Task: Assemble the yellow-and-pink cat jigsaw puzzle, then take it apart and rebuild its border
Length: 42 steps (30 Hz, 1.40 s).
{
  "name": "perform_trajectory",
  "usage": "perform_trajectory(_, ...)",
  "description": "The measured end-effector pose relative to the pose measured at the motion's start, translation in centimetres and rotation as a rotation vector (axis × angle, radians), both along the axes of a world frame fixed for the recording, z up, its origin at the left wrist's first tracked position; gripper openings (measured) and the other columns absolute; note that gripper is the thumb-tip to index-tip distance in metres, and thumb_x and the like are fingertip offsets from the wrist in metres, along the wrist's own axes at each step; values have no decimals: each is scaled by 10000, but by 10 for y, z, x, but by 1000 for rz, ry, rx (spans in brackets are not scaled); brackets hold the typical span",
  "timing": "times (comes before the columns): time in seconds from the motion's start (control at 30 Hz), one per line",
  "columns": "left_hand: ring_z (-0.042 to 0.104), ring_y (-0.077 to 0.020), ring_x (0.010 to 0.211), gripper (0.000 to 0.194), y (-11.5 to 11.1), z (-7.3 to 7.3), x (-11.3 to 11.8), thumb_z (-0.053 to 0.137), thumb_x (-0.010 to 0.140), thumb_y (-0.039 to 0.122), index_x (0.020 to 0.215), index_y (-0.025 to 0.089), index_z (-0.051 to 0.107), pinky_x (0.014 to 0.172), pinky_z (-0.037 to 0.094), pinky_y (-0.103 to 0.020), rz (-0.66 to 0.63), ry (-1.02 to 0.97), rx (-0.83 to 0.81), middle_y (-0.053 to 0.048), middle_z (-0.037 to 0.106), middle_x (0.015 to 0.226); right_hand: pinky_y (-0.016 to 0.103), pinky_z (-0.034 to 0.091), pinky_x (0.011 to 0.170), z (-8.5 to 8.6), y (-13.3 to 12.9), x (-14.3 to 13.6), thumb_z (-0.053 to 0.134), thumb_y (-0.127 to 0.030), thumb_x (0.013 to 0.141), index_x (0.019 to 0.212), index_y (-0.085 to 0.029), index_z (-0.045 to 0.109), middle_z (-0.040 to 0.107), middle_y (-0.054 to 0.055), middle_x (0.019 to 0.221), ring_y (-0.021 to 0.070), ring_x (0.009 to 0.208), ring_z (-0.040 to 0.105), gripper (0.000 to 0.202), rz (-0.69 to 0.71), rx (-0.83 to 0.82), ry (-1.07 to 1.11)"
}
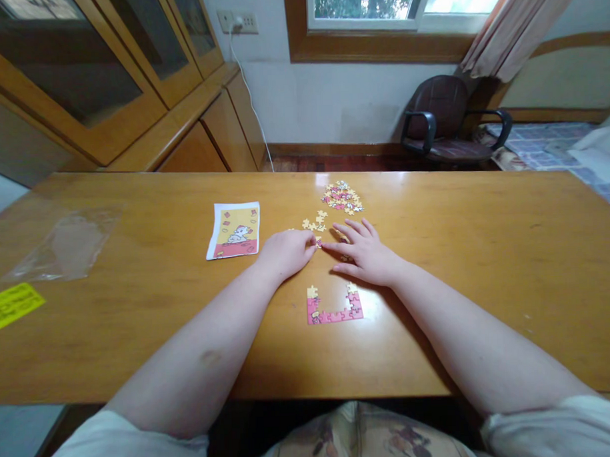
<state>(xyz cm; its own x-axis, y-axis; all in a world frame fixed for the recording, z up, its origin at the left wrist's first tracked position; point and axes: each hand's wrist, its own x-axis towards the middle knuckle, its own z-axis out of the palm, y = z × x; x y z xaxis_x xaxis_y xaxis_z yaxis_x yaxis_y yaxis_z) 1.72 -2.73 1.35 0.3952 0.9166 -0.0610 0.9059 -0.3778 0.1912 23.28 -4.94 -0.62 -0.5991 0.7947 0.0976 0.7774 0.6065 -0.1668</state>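
A small puzzle piece (319, 242) shows at the fingertips of my left hand (288, 252), whose fingers are curled in a pinch at its left edge. My right hand (368, 254) lies palm down with its fingers spread, the index fingertip at the same piece. Some pieces are partly hidden under the right fingers. Nearer to me, joined pink and yellow pieces form a U-shaped puzzle border (335, 317), its top side open. Several loose yellow pieces (315, 223) lie just beyond my hands, and a heap of mixed pieces (342, 196) sits farther back.
Left of my hands lies a picture sheet (234, 231) with a white animal on yellow and pink. A clear plastic bag (68, 243) and a yellow label (13, 306) are at the far left of the wooden table (486, 249). An armchair (441, 120) stands behind it.
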Motion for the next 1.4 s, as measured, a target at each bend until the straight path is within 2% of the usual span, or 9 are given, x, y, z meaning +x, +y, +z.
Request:
perform_trajectory(0.2, 653, -236, 898, 272, 0, -1, 0, 475, 876, 389, 1002, 264, 681, 756, 475, -323, 2, 20, 10, -45, 724, 974, 631, 133, 1098, -1, -2, -2, 402, -659, 871, 1392, -401, 437, 331, 62, 1515, 381, 1405, 197, 583, -2, -10, -50)
perform_trajectory(0.37, 656, -235, 915, 291, 0, -1, -1, 443, 900, 355, 1071, 288, 667, 766, 479, -333, 0, -12, 38, -32, 724, 1013, 599, 113, 1118, -1, 2, 3, 428, -619, 885, 1361, -348, 491, 358, 63, 1501, 338, 1401, 219, 552, -26, 71, 27)
perform_trajectory(0.5, 653, -236, 950, 296, 1, -2, -3, 460, 891, 345, 1091, 307, 674, 781, 482, -333, -22, -18, 25, -19, 718, 1062, 543, 132, 1128, -3, 10, 11, 421, -481, 937, 1237, -250, 606, 508, 78, 1382, 283, 1323, 350, 422, -237, 185, 205)
perform_trajectory(0.6, 651, -231, 951, 279, 2, -4, -4, 476, 880, 343, 1052, 303, 693, 780, 482, -326, -27, -24, 8, -13, 722, 1048, 515, 180, 1108, -6, 14, 16, 416, -413, 944, 1135, -226, 653, 606, 79, 1252, 260, 1237, 441, 357, -395, 239, 353)
perform_trajectory(0.77, 652, -228, 945, 274, 2, -3, -4, 469, 884, 338, 1040, 302, 692, 760, 482, -323, -37, -58, 20, -11, 725, 1031, 463, 230, 1074, -5, 15, 20, 395, -382, 942, 1023, -218, 679, 665, 66, 1125, 235, 1099, 532, 337, -515, 283, 444)
perform_trajectory(0.93, 654, -235, 950, 267, 3, -2, -4, 479, 878, 342, 1027, 307, 697, 767, 485, -333, -59, -50, -15, -7, 726, 1029, 381, 386, 869, 0, 16, 22, 349, -302, 930, 948, -194, 695, 713, 72, 957, 238, 937, 595, 363, -604, 202, 399)
perform_trajectory(1.07, 656, -228, 944, 266, 2, -2, -5, 477, 877, 338, 1025, 307, 695, 770, 484, -325, -71, -50, -7, -5, 726, 1026, 341, 401, 768, 2, 19, 24, 427, -198, 819, 852, -199, 698, 723, 59, 883, 232, 855, 616, 273, -656, 108, 317)
perform_trajectory(1.2, 656, -226, 933, 283, 1, 0, -5, 452, 887, 345, 1043, 294, 683, 767, 482, -320, -17, -69, 21, -14, 726, 1015, 323, 400, 763, 2, 20, 24, 461, -196, 793, 814, -206, 688, 712, 55, 880, 225, 854, 612, 228, -642, 91, 240)
perform_trajectory(1.4, 652, -233, 923, 293, 2, 3, -4, 433, 888, 332, 1064, 277, 661, 774, 481, -324, 149, -69, 67, -31, 723, 1003, 340, 407, 825, -1, 22, 23, 457, -186, 823, 918, -194, 698, 699, 87, 981, 238, 931, 604, 260, -639, 85, 170)
